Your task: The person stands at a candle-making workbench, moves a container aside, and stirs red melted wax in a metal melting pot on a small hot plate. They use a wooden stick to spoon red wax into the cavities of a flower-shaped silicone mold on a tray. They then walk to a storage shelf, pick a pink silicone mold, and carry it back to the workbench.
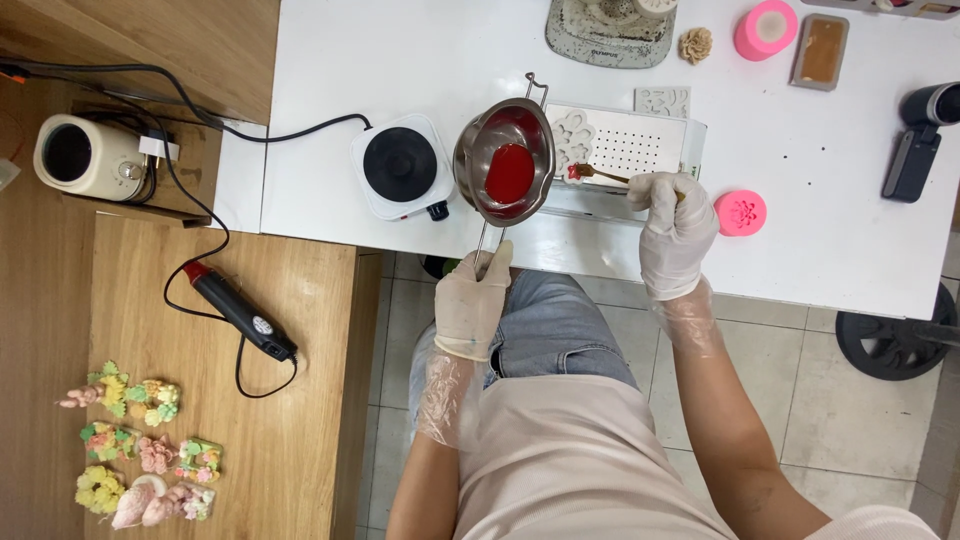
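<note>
1. Head view, looking straight down: the left hand (472, 300), gloved, is closed around the long handle of a small metal pot (505, 160). The handle runs from the hand up and away from the body to the pot, which looks tilted over the white table (400, 60), with red liquid (510, 173) pooled in it.
2. The right hand (675, 225), also gloved, is pinched shut on a little spoon (600, 174). The spoon's long axis points left, toward the pot, and its tip sits just beside the pot's rim, over a white flower mold (575, 135).
3. So the pot is straight ahead of the left hand, while the spoon tip and mold are to the right of the pot; the right hand is the nearer one to the mold. Both forearms reach forward from the lap, wrists bent a bit inward.
4. Nearby stuff: a small hot plate (400, 165) just left of the pot, a perforated white tray (630, 143) behind the spoon, a pink round mold (741, 212) right of the right hand, and a heat gun (238, 312) on the wooden bench at left.
</note>
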